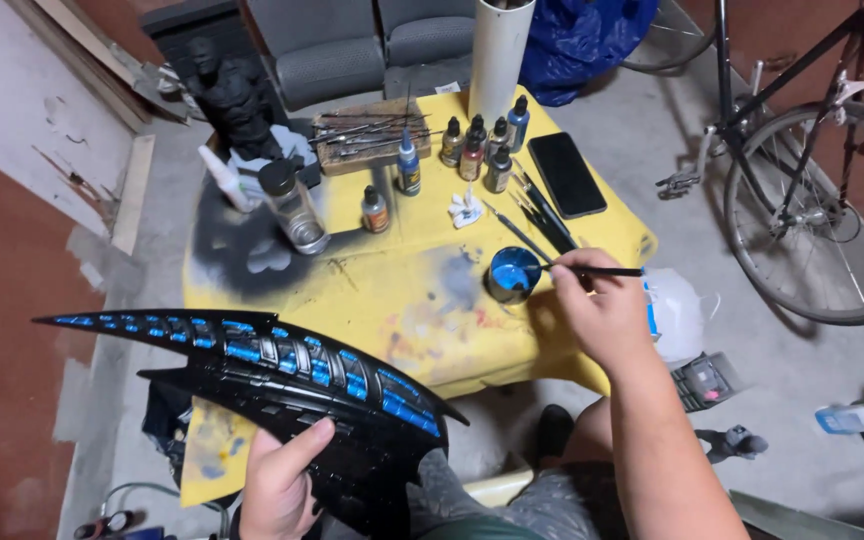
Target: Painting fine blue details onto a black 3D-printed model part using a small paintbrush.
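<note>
My left hand (277,480) grips a large black wing-shaped model part (282,375) with rows of blue painted panels, held over my lap at the lower left. My right hand (602,310) holds a thin black paintbrush (592,270) whose tip dips into a small round cup of blue paint (512,275) on the yellow-covered table (392,300). Several small paint bottles (477,145) stand at the table's far side.
A black phone (565,173), spare brushes (542,215), a wooden tray of tools (372,135), a spray can (292,210), a dark figure bust (232,95) and a white tube (500,55) are on the table. A bicycle (802,190) stands at right. Grey chairs sit behind.
</note>
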